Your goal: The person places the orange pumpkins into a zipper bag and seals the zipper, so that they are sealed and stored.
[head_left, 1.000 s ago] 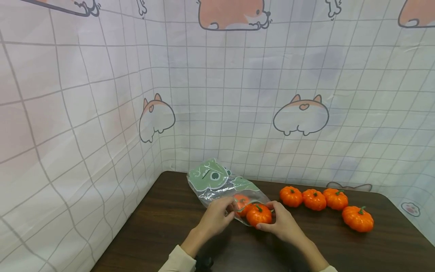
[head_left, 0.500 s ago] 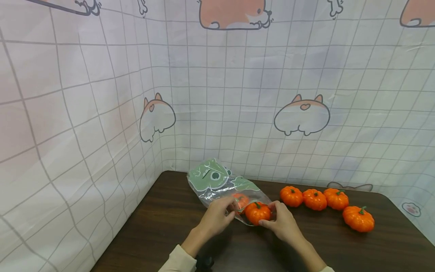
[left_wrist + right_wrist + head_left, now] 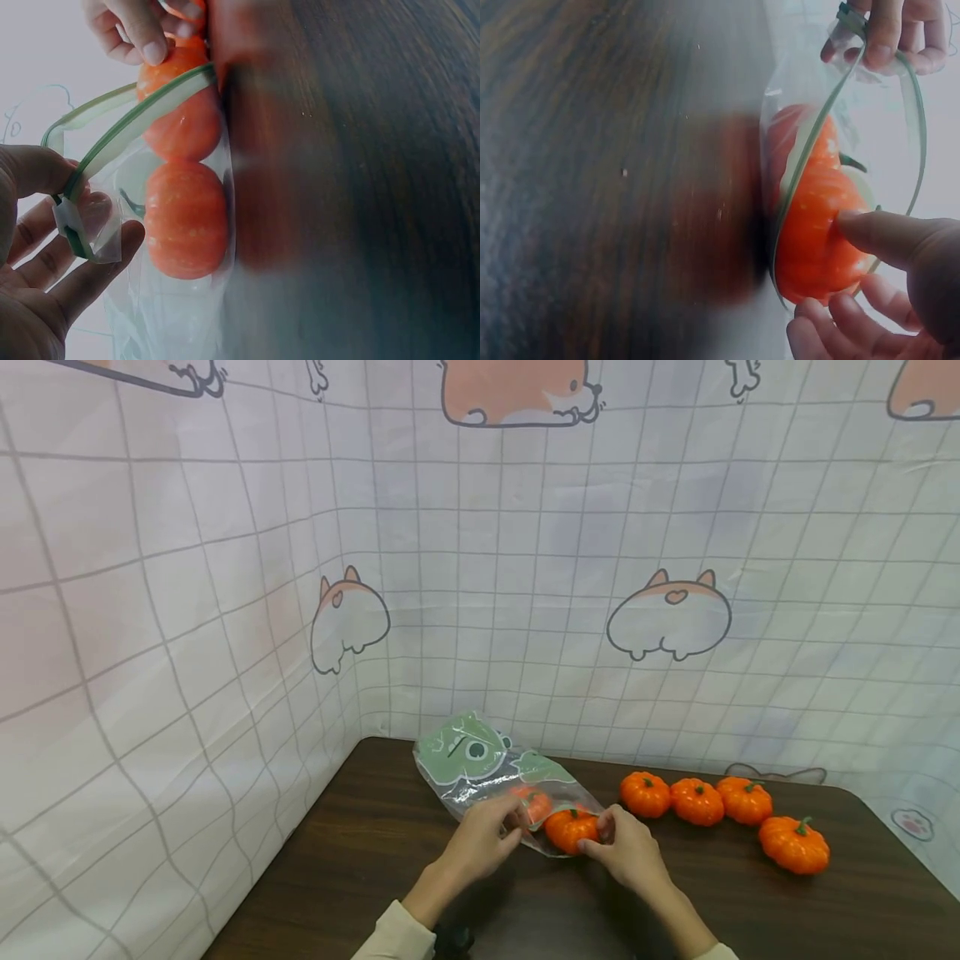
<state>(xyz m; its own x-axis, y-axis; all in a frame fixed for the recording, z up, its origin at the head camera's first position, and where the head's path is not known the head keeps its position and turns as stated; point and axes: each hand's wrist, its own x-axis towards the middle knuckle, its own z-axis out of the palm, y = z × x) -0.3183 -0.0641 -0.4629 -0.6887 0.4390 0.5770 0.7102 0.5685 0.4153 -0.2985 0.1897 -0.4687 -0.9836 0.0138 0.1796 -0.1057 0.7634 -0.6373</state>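
Note:
A clear zip bag (image 3: pixel 480 768) with a green cartoon print lies on the dark table, its mouth facing the hands. My left hand (image 3: pixel 480 839) pinches one end of the green zip edge (image 3: pixel 120 142) between thumb and fingers. At the mouth sits a glossy orange mini pumpkin (image 3: pixel 570 832). My right hand (image 3: pixel 630 852) grips that pumpkin, thumb (image 3: pixel 877 232) pressed on its near face and fingers around its side. Within the rim, the pumpkin shows through the open zip loop in the right wrist view. Deeper inside the bag rests another pumpkin (image 3: pixel 186 217), its stem toward the left hand.
Three mini pumpkins stand in a row at the back right, the middle one (image 3: pixel 697 802) between its neighbours. Another pumpkin (image 3: pixel 795 845) sits farther right and nearer. A grid-patterned cloth with dog drawings (image 3: pixel 495 610) hangs behind and left of the table (image 3: pixel 360 827).
My right hand has pushed the gripped pumpkin slightly left into the bag mouth, and the pumpkin has tilted. My left hand keeps its hold on the bag edge, almost still.

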